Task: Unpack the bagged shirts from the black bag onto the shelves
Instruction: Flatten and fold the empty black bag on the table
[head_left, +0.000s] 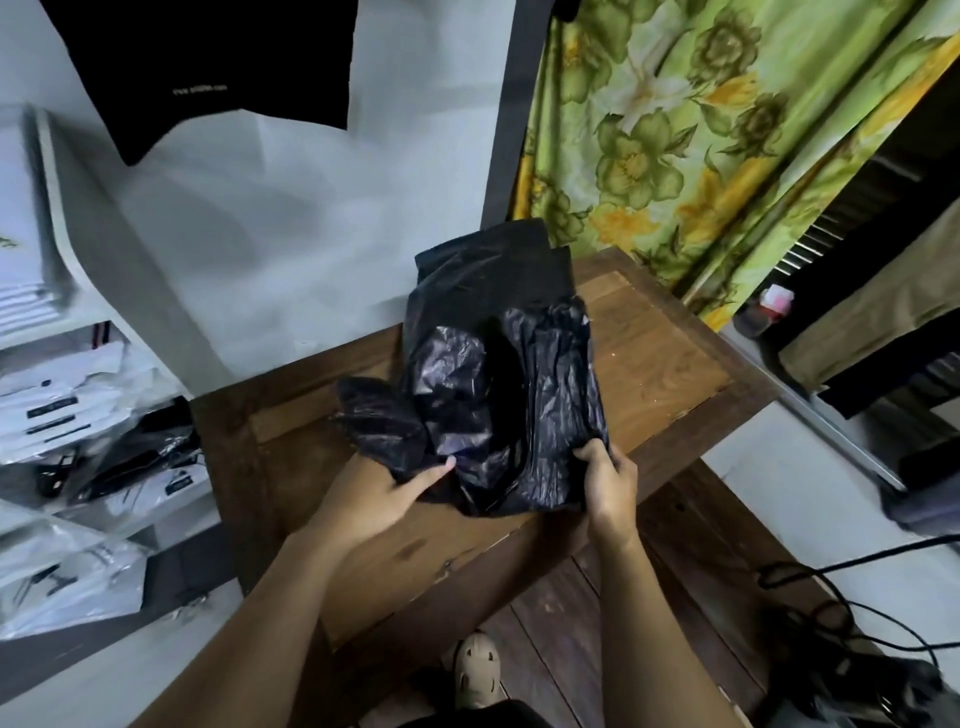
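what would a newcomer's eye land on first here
The crumpled black bag lies mid-frame on the table, its near edge gripped by the left hand and the right hand. Behind it to the right hangs a bright green floral curtain. Bagged shirts are piled on the shelves at far left.
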